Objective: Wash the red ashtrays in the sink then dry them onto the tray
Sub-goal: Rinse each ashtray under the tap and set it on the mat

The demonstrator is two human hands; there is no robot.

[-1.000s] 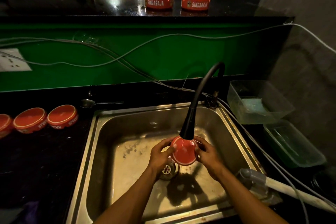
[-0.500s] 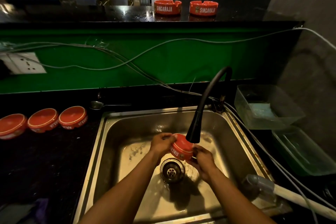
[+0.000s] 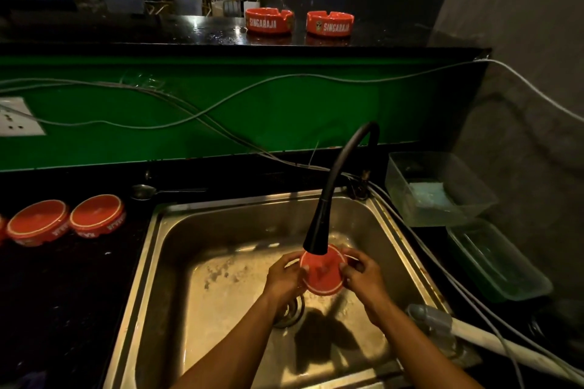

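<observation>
A red ashtray (image 3: 322, 273) is held over the steel sink (image 3: 202, 230), right under the black faucet spout (image 3: 319, 230), its flat round underside turned toward me. My left hand (image 3: 282, 278) grips its left rim and my right hand (image 3: 361, 275) grips its right rim. Two more red ashtrays (image 3: 96, 215) (image 3: 38, 226) lie upside down on the dark counter left of the sink. Another two (image 3: 269, 20) (image 3: 329, 24) stand upright on the raised black ledge at the back.
A clear plastic tub (image 3: 442, 189) with water and a green-tinted container (image 3: 496, 262) sit right of the sink. Grey cables (image 3: 221, 104) run along the green wall and past the faucet. A spoon (image 3: 158, 191) lies behind the sink. A white pipe (image 3: 493, 344) crosses the front right corner.
The ashtray has been turned between my hands under the spout, from showing its lettered side wall to showing its flat underside. Both hands stay on it.
</observation>
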